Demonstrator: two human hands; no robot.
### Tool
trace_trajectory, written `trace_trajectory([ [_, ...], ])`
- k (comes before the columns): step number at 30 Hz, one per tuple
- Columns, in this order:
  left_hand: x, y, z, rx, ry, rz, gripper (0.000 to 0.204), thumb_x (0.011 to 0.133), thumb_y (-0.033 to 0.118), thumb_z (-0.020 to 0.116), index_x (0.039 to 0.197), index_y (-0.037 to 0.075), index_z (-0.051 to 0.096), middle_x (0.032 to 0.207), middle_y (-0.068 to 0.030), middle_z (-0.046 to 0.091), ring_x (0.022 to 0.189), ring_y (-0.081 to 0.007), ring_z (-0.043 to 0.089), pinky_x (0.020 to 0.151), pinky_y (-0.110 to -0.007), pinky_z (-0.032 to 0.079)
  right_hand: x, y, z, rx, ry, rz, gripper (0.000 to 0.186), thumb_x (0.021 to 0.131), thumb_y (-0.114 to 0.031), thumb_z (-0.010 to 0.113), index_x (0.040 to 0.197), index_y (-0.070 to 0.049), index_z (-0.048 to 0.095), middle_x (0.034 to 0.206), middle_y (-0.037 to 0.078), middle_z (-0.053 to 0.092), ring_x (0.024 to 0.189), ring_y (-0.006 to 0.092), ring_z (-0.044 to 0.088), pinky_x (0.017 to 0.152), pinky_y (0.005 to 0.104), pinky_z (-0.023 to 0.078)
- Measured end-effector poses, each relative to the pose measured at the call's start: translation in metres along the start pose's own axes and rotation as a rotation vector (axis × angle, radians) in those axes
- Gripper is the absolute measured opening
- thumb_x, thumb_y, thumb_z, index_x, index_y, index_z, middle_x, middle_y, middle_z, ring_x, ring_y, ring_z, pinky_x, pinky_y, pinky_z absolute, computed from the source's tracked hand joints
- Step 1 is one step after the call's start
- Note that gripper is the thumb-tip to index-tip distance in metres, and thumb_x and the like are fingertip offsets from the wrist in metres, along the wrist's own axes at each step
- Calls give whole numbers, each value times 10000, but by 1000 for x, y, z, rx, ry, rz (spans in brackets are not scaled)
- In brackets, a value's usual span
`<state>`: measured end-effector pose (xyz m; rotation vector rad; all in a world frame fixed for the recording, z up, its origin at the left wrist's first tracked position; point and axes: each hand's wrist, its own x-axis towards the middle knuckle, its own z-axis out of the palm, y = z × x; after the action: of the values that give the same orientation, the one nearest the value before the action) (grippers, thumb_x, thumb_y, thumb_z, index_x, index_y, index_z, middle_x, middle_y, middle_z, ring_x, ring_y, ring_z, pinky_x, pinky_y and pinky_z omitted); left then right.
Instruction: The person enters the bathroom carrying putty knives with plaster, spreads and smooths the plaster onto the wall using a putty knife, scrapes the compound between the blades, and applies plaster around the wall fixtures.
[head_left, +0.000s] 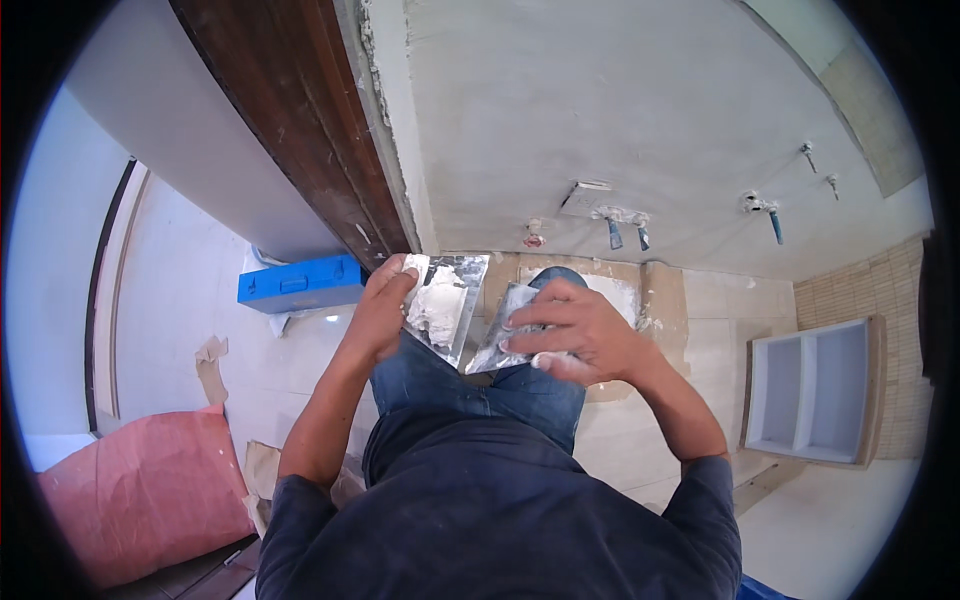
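Note:
My left hand [380,305] is closed on the edge of a flat metal putty knife [474,275], whose blade carries a thick lump of white putty [437,308]. Just to its right, my right hand [575,335] grips a second metal putty knife [490,350], its fingers spread over the blade. White smears cover this second blade and some of the right fingertips. The two blades are close together above my lap, with a narrow gap between them. The handle of the right tool is hidden by the hand.
Ahead rises a grey plastered wall [600,110] with blue-handled valves [776,228] and a red valve knob [534,238]. A dark wooden door frame [300,110] stands to the left, near a blue metal box [302,284]. Cardboard [662,310], a red sack [150,490] and a white shelf unit [808,390] are around me.

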<state>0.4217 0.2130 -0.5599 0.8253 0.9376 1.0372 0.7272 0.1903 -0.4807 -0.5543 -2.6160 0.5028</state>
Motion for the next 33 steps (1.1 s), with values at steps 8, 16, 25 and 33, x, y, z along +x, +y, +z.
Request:
trace_trajectory([
  [8,1,-23,1,-41,11,-77,262,1041,119,493,1241,-21,590,1131,-96,671,1023,-162,642,901,-290,504,17,-7,25,-142,72,-52,331,838,-312,688,1144,-219,776,1233,18,688,988,268,599,858,425,498],
  [16,-6,-22,-9,-109,207,24,288,1051,121,448,1275,-16,567,1179,-120,676,1071,-209,667,956,-354,526,-3,35,53,69,163,9,304,882,-363,692,1091,-161,778,1185,35,703,975,244,627,817,416,501],
  [25,-4,-51,-19,-464,151,48,383,1118,323,364,1278,63,595,1196,-77,702,1068,-221,696,969,-386,560,-3,67,115,2148,957,234,619,1083,-537,317,1503,-111,474,1419,160,614,1264,382,621,938,555,562],
  [33,-8,-66,-15,-447,128,36,456,1101,374,370,1328,63,614,1242,-79,700,1119,-218,685,985,-375,544,-4,70,79,1714,1174,418,493,1081,-362,521,1479,-74,468,1308,122,671,1038,281,731,694,422,649],
])
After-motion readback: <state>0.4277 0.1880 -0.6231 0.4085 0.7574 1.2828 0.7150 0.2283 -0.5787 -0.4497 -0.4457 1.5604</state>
